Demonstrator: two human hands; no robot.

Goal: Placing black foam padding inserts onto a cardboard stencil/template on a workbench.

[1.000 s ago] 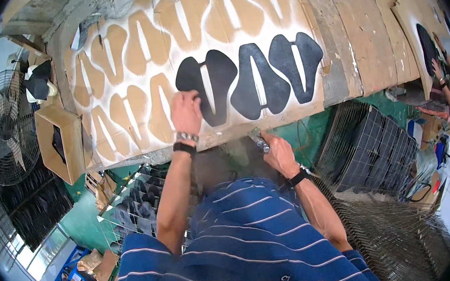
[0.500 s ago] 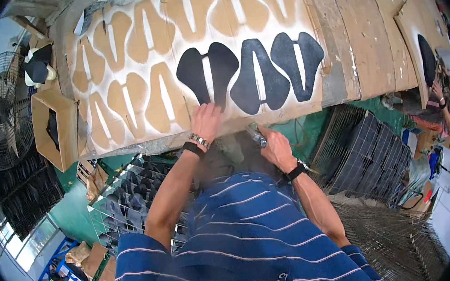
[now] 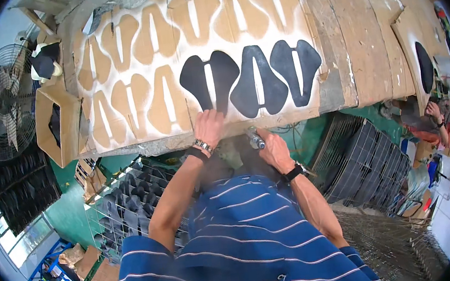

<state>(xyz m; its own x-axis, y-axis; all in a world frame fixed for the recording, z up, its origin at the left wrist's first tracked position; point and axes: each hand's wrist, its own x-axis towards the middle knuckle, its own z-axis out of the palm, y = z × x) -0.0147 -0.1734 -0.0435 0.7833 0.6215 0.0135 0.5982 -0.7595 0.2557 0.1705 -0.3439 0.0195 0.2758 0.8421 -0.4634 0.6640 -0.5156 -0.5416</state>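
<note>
Three black saddle-shaped pieces with a slot down the middle lie in a row on the cardboard sheet (image 3: 138, 101). My left hand (image 3: 210, 127) has its fingers closed at the narrow near end of the left black piece (image 3: 223, 75); the exact grip is partly hidden. The middle black piece (image 3: 271, 89) and the right black piece (image 3: 309, 60) lie beside it, untouched by either hand. My right hand (image 3: 276, 151) is wrapped round a metal spray gun (image 3: 255, 138), just off the table's near edge and below the middle piece.
Bare brown shapes outlined in white overspray cover the rest of the cardboard. A cardboard box (image 3: 72, 123) stands at the left edge, with a large fan (image 3: 7, 100) beyond it. Racks of dark pieces (image 3: 366, 153) stand below. At far right is another person's hand (image 3: 435, 112).
The whole view has shifted slightly, so the table sits a little lower in the picture. My left hand stays at the left black piece, and the spray gun remains in my right hand.
</note>
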